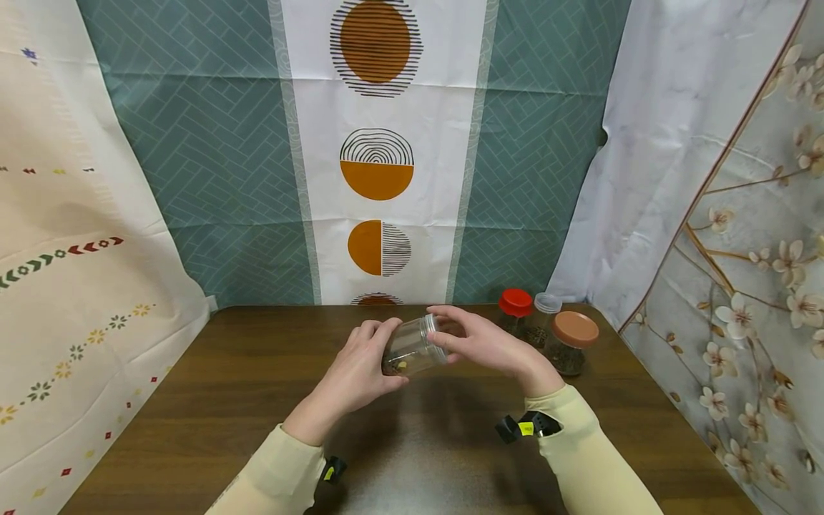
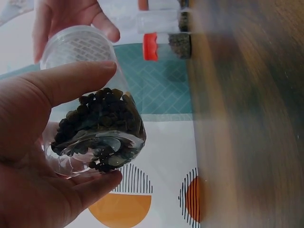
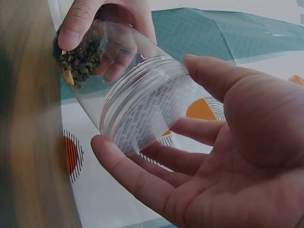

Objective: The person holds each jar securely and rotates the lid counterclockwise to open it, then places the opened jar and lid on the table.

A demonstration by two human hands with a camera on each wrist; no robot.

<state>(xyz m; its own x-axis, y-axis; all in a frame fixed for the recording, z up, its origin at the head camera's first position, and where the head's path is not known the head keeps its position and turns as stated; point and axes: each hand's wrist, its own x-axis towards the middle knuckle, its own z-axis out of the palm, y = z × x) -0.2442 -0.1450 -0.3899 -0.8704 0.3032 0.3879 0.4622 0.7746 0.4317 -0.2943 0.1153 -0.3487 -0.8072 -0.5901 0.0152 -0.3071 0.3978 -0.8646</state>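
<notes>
A clear jar (image 1: 410,349) is held tilted above the table, its capped end up and to the right. My left hand (image 1: 360,368) grips it round the base, with the thumb across its side in the left wrist view. Dark pellets (image 2: 102,111) lie heaped in the lower end, and a small yellowish piece (image 3: 70,77) shows among them. My right hand (image 1: 483,343) spans the clear lid (image 3: 149,111), thumb and forefinger at opposite edges of its rim. The other right fingers stand behind the lid, lightly bent.
At the table's back right stand three more jars with dark contents: one with a red lid (image 1: 516,302), one with a clear lid (image 1: 548,303) and one with a brown-orange lid (image 1: 576,329). Patterned cloths (image 1: 212,157) hang behind and beside the brown wooden table (image 1: 193,400).
</notes>
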